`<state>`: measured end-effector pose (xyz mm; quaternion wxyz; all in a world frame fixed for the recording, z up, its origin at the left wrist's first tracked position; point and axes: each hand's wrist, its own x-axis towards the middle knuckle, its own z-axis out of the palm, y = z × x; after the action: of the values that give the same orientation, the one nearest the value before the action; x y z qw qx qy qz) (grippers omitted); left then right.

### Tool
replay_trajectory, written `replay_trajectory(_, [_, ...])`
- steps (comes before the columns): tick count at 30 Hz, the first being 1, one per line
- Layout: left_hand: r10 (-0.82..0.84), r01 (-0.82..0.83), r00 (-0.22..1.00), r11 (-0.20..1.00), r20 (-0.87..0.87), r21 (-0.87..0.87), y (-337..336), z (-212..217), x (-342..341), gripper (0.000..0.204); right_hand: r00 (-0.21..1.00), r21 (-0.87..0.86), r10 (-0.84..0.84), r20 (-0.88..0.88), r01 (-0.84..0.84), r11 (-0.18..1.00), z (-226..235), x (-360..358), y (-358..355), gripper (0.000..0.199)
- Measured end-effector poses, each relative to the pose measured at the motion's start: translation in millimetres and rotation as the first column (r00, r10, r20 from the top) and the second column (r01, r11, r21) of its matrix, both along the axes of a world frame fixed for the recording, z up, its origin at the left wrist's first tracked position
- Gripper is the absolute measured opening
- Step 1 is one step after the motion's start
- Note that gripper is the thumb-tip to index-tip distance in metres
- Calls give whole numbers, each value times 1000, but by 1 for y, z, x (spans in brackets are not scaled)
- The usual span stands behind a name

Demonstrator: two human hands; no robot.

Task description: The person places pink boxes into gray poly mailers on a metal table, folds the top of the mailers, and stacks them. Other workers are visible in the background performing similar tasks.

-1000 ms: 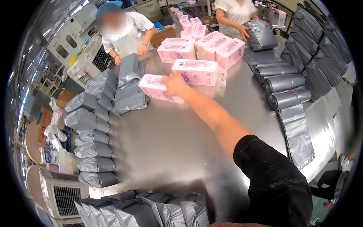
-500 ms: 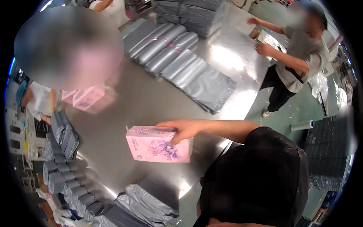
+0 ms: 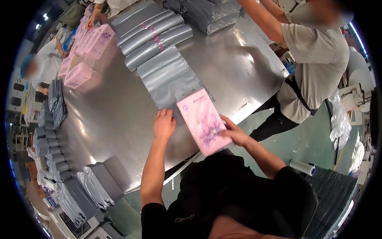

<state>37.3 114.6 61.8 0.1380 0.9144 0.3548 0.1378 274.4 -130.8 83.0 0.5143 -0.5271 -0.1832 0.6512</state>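
Note:
My right hand (image 3: 234, 133) grips a pink box (image 3: 203, 119) with a purple flower print by its lower right side. The box is tilted over the near end of a fanned stack of flat grey plastic bags (image 3: 169, 73). My left hand (image 3: 164, 123) is palm down at the near edge of those bags, its fingers stretched out and touching the edge. Whether the fingertips have lifted a bag's lip cannot be made out. Part of the bags' near end is hidden behind the box.
More pink boxes (image 3: 93, 42) stand at the far left of the metal table (image 3: 107, 115), near other people's hands. Filled grey parcels (image 3: 51, 139) line the left edge. A co-worker (image 3: 314, 51) stands at the right, and grey bundles (image 3: 213, 18) are piled at the back.
The pink box has moved right and turned more upright, still in my right hand. My left hand has come into view at the bags. The view has shifted, and the right co-worker appears closer.

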Motion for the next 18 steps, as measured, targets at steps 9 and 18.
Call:
replay_trajectory(9, [290, -189, 941, 879, 174, -438, 39, -51, 12, 14, 858, 152, 246, 450, -345, 926, -24, 5, -2, 84])
replay_trajectory(18, [390, -105, 858, 769, 333, -631, 40, 1, 12, 7, -235, 114, -276, 932, -532, 839, -19, 56, 179, 20])
